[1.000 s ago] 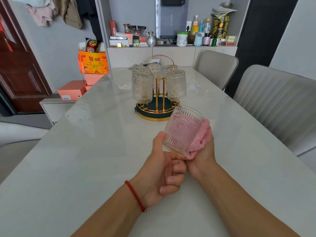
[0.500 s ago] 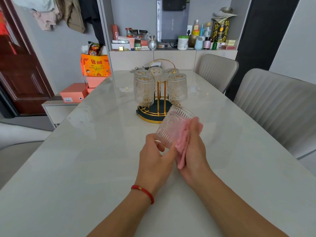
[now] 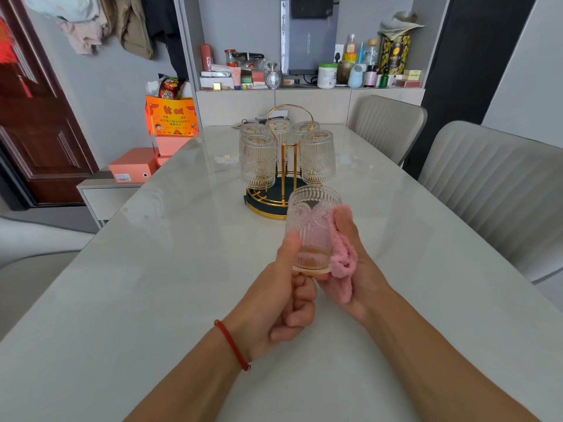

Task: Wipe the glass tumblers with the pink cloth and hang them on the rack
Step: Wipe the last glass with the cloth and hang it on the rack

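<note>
The left hand grips the base of an upright tumbler above the counter, thumb up its side. The right hand presses the cloth against the tumbler's right side, fingers closed around it. Five tumblers hang upside down on the rack just behind.

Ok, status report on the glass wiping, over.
Left hand grips tumbler at its base. Right hand presses pink cloth to its side. Rack holds five glasses; path clear.
</note>
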Available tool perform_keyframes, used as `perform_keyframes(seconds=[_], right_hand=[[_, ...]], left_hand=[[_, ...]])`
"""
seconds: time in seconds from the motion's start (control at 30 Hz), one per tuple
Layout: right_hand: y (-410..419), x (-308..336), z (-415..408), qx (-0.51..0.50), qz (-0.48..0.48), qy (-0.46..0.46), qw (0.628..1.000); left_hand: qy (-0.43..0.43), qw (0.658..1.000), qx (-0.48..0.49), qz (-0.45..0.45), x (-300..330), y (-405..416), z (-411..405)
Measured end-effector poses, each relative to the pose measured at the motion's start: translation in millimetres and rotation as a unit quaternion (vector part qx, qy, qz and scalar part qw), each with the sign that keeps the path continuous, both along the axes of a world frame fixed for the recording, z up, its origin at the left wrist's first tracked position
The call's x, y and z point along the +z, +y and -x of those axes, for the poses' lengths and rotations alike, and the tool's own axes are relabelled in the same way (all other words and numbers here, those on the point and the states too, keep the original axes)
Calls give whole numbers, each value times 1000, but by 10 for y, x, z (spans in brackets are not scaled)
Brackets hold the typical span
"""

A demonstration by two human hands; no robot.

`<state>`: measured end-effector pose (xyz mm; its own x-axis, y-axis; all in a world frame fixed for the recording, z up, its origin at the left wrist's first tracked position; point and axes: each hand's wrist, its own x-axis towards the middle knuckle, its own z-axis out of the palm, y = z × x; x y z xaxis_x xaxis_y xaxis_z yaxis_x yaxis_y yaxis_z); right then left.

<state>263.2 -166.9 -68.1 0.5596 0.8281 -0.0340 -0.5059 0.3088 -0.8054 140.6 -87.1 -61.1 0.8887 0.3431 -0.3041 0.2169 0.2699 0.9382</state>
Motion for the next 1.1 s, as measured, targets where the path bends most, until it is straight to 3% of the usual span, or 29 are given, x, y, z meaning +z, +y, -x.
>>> perform_keyframes(seconds=[0.1, 0.2, 0.4, 0.63, 0.87, 1.0, 1.1], right_hand=[[-18, 21, 24, -4, -33, -6, 999], [86, -21, 45, -90, -1, -56, 994], [144, -85, 69, -137, -8, -96, 986], [71, -60, 80, -73, -36, -95, 992], [80, 5, 174, -26, -45, -40, 998], [60, 31, 81, -35, -50, 40, 997], [56, 16, 51, -82, -29, 40, 995]], left_hand=[[15, 999, -30, 36, -42, 53, -27], [2, 999, 36, 18, -58, -12, -68], [-29, 996, 88, -18, -48, 25, -55], [-65, 987, 102, -108, -56, 12, -45], [-20, 999, -31, -13, -5, 51, 19], [-54, 984, -87, 146, -18, 64, -3], [-78, 966, -97, 228, -52, 72, -49]])
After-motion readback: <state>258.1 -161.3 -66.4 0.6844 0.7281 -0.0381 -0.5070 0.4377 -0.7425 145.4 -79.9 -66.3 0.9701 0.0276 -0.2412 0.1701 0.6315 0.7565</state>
